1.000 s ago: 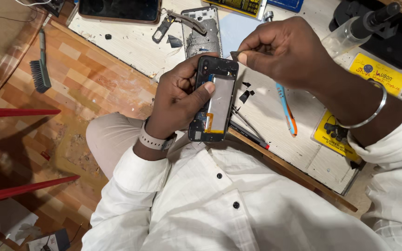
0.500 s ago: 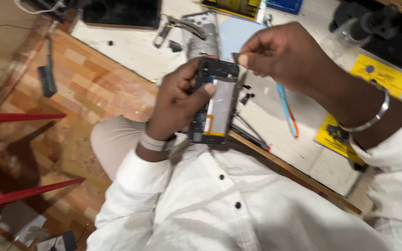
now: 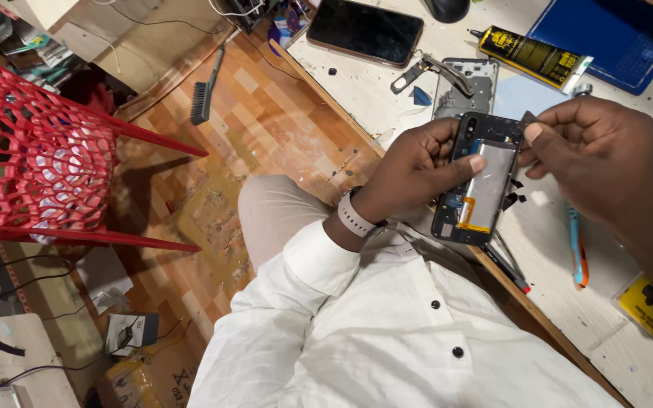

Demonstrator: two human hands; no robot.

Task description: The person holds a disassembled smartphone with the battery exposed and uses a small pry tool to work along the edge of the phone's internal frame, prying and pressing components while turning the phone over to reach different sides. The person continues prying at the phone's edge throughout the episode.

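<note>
Left hand [image 3: 410, 170] grips opened phone [image 3: 481, 177] above worktop [image 3: 372, 94] edge, long axis near upright. Right hand [image 3: 606, 155], just right of phone's top, pinches small dark piece [image 3: 529, 119].

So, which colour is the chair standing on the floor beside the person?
The chair is red, with a lattice pattern of holes, seen in the head view.

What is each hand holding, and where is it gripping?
The left hand grips the opened phone by its long sides, thumb across the battery. The right hand pinches a small dark piece at the phone's top corner.
</note>
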